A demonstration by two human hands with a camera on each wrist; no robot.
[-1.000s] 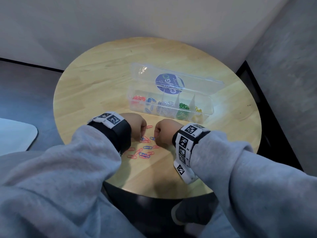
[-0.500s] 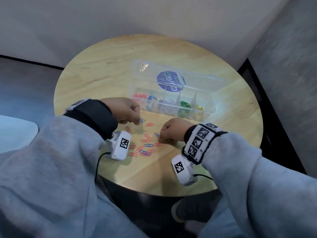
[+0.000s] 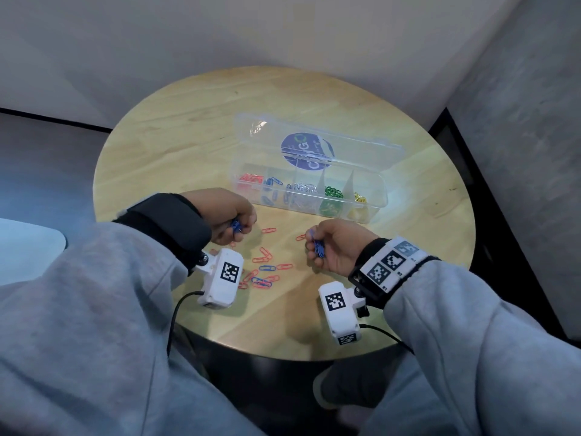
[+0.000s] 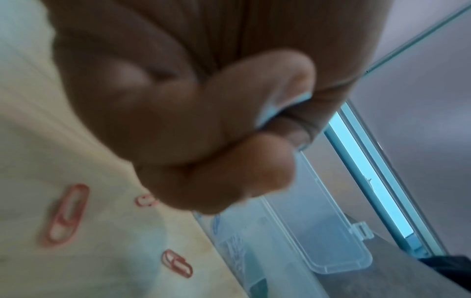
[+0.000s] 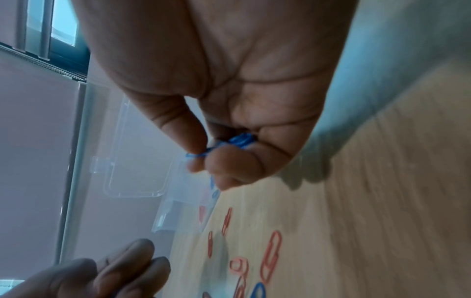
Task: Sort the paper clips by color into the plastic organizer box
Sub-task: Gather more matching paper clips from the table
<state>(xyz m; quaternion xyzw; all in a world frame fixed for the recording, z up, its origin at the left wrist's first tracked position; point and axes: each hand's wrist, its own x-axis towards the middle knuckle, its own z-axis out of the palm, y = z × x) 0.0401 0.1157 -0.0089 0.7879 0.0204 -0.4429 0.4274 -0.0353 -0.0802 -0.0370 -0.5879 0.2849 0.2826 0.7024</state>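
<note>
Head view: a round, pale wooden surface with visible grain carries a clear plastic organizer box at about 1 o'clock from the hands. Its long axis runs from 10 to 4 o'clock, and its hinged lid lies open behind it, bearing a round dark-blue sticker whose writing is too broken to read. Thin dividers split the box; from its left end the compartments hold red, blue, silver, green and yellow clips. The left hand has its fingers curled round a bunch of blue clips. The right hand pinches another blue bunch. Between the hands, loose wire clips, mostly red with a few blue, lie scattered at mixed angles. Grey sleeves and white marker-printed wrist units frame the scene.

Left wrist view: blurred curled fingers fill the frame; what they hold cannot be seen here. Red clips lie flat on the wood, the box wall just beyond them.

Right wrist view: thumb and fingertips press together on glossy blue clips. Red clips lie below at 6 o'clock, the clear lid at 9 o'clock.
</note>
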